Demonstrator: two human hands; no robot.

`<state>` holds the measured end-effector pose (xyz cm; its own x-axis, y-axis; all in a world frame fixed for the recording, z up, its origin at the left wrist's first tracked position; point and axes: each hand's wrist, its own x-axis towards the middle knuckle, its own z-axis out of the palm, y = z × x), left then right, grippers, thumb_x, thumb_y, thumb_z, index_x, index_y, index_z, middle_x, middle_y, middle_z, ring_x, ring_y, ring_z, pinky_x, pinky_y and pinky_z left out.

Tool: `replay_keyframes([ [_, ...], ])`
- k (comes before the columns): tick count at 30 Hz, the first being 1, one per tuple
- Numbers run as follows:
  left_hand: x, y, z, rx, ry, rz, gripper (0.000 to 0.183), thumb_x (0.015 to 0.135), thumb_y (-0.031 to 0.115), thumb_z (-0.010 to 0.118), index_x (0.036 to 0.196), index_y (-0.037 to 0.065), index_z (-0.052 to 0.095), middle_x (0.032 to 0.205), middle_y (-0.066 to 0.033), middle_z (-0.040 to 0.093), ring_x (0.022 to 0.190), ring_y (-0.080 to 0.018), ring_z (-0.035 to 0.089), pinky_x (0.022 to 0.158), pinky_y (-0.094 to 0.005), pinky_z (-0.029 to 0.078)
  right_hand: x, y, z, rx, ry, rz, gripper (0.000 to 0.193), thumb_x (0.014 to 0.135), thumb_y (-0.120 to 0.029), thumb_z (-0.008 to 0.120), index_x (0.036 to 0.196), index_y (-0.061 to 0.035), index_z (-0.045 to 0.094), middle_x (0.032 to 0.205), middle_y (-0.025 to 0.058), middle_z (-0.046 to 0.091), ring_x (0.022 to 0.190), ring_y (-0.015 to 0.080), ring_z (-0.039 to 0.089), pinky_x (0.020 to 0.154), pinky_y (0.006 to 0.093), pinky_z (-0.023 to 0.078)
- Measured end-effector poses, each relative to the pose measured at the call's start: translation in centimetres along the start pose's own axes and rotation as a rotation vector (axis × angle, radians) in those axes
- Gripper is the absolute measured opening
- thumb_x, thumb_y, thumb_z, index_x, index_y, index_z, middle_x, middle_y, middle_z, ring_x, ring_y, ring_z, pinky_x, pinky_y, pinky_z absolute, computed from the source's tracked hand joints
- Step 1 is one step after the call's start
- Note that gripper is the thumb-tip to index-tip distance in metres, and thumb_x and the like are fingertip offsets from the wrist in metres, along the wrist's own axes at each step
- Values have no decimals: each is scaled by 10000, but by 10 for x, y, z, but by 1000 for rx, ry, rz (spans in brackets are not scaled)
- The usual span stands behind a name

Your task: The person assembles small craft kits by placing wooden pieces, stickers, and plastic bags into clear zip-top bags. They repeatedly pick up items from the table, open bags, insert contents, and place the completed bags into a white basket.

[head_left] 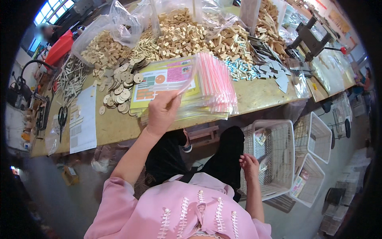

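Observation:
My left hand (pixel 162 113) is closed, pinching the edge of a clear zip bag (pixel 186 84). The bag is lifted a little at the top of a thick stack of such bags (pixel 217 85) with pink-striped edges. Through the plastic shows a printed yellow sheet (pixel 143 104) with coloured shapes. My right hand (pixel 250 164) hangs low beside my knee, at the side of a white plastic basket (pixel 293 147). Its fingers are loosely bent and apart, with nothing visible in them. Round wooden discs (pixel 121 89) lie heaped just left of the bags.
Heaps of wooden blocks (pixel 187 38), blue-and-white pegs (pixel 240 69) and grey-white flat pieces (pixel 274 65) cover the table's back. Scissors (pixel 62 117) and a paper sheet (pixel 84 119) lie left. A black press (pixel 312 38) stands right. More baskets (pixel 318 139) sit on the floor.

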<state>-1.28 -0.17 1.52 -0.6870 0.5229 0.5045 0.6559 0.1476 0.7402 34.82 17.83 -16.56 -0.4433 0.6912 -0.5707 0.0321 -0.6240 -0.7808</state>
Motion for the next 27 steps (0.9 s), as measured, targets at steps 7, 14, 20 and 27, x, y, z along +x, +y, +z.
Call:
replay_keyframes([
  [7, -43, 41, -14, 40, -92, 580, 284, 677, -77, 721, 919, 66, 678, 1014, -77, 715, 860, -272, 693, 746, -363, 566, -76, -109, 167, -263, -574, -236, 216, 1019, -161, 565, 1107, 23, 636, 910, 94, 713, 729, 125, 665, 643, 244, 522],
  [14, -97, 32, -11, -67, -243, 533, 220, 691, -75, 709, 890, 15, 693, 1020, -95, 713, 904, -268, 702, 767, -345, 582, -66, -100, 178, -337, -670, -33, 202, 1019, -192, 582, 975, -2, 636, 864, 60, 708, 634, 111, 673, 513, 216, 486],
  [20, -137, 13, 11, -513, -678, -211, 289, 829, -23, 643, 1117, -13, 658, 1033, -138, 698, 925, -215, 704, 742, -340, 575, -74, -49, 146, -347, -512, 74, 186, 969, -207, 673, 918, -31, 644, 766, 60, 696, 601, 119, 664, 487, 210, 472],
  [27, -137, 15, 45, -442, -725, -383, 183, 969, 105, 616, 1093, -16, 675, 865, -89, 723, 800, -110, 686, 684, -274, 534, -73, -21, 153, -192, -363, -105, 202, 971, -190, 673, 850, -37, 620, 757, 36, 670, 623, 104, 644, 586, 234, 548],
])
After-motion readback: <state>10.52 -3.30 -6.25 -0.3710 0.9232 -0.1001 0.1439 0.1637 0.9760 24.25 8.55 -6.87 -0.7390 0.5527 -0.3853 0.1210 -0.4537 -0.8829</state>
